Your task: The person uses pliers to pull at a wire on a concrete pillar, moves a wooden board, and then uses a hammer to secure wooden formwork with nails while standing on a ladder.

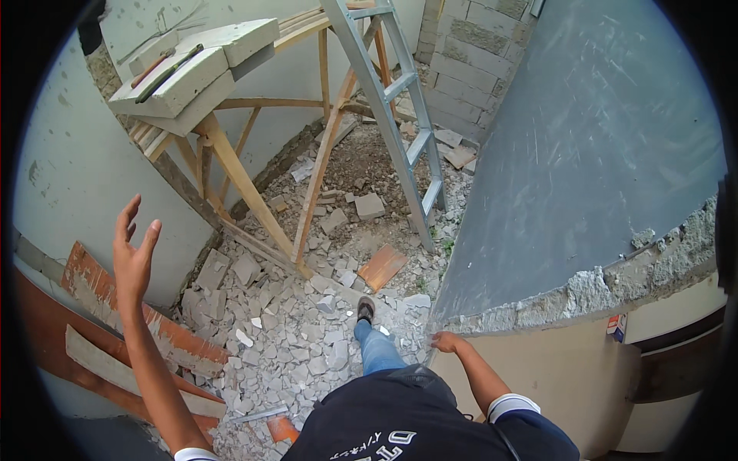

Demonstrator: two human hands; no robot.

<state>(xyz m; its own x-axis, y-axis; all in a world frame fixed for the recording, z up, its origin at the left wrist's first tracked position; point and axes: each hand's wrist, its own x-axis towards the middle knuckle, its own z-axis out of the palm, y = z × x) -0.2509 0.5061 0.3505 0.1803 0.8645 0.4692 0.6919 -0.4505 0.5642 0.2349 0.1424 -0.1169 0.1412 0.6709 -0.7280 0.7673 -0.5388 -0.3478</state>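
My left hand (pixel 134 257) is raised at the left with fingers and thumb apart, holding nothing, in front of the pale wall (pixel 92 177). My right hand (pixel 447 343) is low at the near end of the broken grey wall (pixel 569 192). Its fingers curl against the wall's rough edge (pixel 530 311). Beyond my left hand, pale lightweight blocks (pixel 181 88) are stacked on a wooden trestle (pixel 238 169). A hand tool with a dark green handle (pixel 169 73) and one with a reddish-brown handle (pixel 152 67) lie on the blocks.
A metal ladder (pixel 392 115) leans at the trestle. Broken rubble (pixel 292 353) covers the ground around my shoe (pixel 366 309). An orange-brown board piece (pixel 383 267) lies ahead. Long reddish boards (pixel 131 323) lean at the left. A block wall (pixel 473 69) stands at the back.
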